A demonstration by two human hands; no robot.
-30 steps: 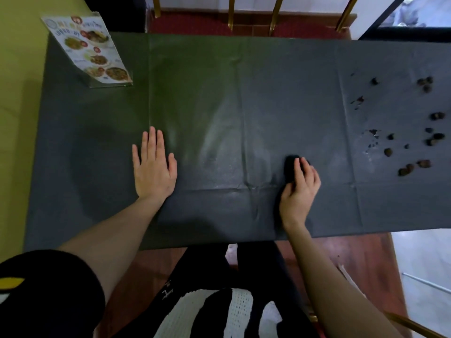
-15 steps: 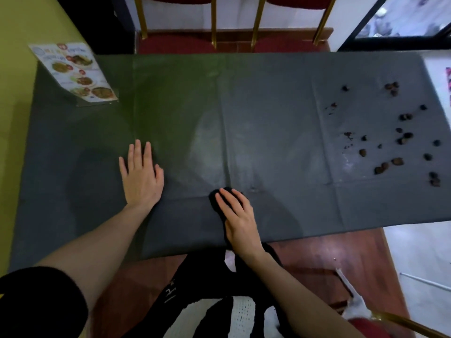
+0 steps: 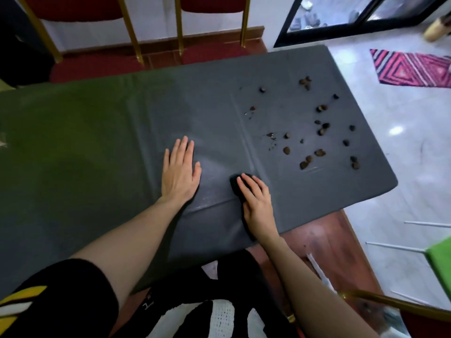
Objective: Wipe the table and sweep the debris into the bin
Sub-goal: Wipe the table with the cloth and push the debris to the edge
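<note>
A table under a dark grey cover (image 3: 102, 147) fills the view. Several small brown bits of debris (image 3: 319, 152) lie scattered over its right end. My right hand (image 3: 256, 201) lies palm down on a small dark cloth (image 3: 235, 182) near the front edge, fingers spread over it and pressing it onto the cover. The cloth sits left of the nearest debris and apart from it. My left hand (image 3: 180, 169) rests flat on the cover with straight fingers, a hand's width left of the cloth. No bin is in view.
Two red chairs with gold legs (image 3: 136, 32) stand behind the table. To the right is pale tiled floor with a pink patterned mat (image 3: 415, 69). A green object (image 3: 440, 257) shows at the right edge, and a gold chair rail (image 3: 390, 303) lies near my right arm.
My right hand slid the cloth left along the front edge, then back to the right. The view swung right, so the menu card at the far left is out of sight.
</note>
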